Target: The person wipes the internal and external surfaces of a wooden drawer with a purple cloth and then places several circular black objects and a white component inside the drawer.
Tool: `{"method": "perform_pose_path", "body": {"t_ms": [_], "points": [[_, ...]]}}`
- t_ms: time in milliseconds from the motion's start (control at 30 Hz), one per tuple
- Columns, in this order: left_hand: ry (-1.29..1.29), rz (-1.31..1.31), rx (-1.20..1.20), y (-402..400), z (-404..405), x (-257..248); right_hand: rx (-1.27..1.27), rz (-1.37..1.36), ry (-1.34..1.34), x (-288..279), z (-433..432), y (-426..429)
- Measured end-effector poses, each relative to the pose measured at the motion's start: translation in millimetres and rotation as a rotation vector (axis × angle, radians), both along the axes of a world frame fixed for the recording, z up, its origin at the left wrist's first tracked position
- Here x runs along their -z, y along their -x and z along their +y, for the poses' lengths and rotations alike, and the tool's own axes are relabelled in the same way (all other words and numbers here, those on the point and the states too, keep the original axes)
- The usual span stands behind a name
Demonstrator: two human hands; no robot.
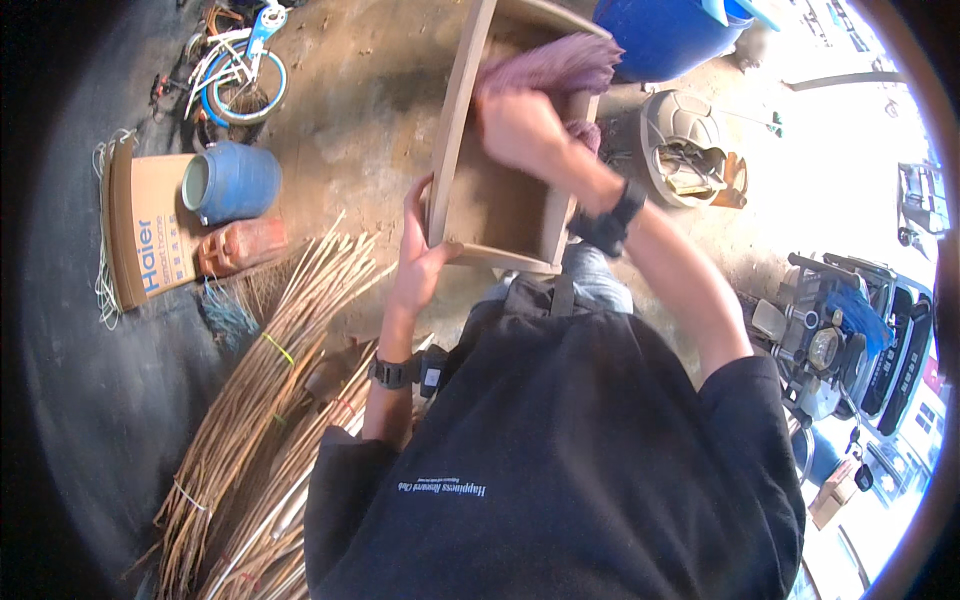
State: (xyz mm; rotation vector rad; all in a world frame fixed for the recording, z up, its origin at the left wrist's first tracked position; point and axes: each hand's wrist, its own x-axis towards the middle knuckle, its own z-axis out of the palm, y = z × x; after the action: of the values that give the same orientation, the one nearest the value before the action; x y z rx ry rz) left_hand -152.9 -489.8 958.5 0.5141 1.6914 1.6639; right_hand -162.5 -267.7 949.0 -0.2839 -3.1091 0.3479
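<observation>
A wooden drawer-like box (pixel 448 142) is tilted in front of me, its open side facing up towards my head. My left hand (pixel 424 259) grips its near left corner, thumb over the near edge and fingers along the outer side wall. Inside the box, my right hand (pixel 521 131) is closed on a purple cloth (pixel 555 64). The cloth is blurred, and part of it hangs over the right wall. Its fingers are partly hidden by the back of the hand and the cloth.
Bundled thin sticks (pixel 247 405) lie at left. Beyond them are a cardboard box (pixel 169 262), a small blue barrel (pixel 240 182) and a bicycle (pixel 244 82). At right stand a large blue tub (pixel 652 41), a pale container of tools (pixel 667 127) and a motor vehicle (pixel 825 337).
</observation>
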Motion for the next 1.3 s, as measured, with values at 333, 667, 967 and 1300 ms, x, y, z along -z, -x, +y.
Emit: {"method": "perform_pose_path", "body": {"t_ms": [333,667,967,1300], "points": [[0.130,-0.175,0.032,15.6,97.3,11.1,0.336,-0.030,1.590,-40.0,117.2,-101.7],[0.134,-0.196,0.314,66.8,240.9,30.3,-0.270,1.375,2.071,-86.6,252.4,-273.1],[0.229,-0.037,0.811,169.9,384.1,75.3,0.415,2.088,1.211,-93.0,176.6,-265.0],[0.285,-0.079,1.544,185.3,468.8,88.2,1.395,2.192,-0.113,-133.7,20.5,-177.8]]}}
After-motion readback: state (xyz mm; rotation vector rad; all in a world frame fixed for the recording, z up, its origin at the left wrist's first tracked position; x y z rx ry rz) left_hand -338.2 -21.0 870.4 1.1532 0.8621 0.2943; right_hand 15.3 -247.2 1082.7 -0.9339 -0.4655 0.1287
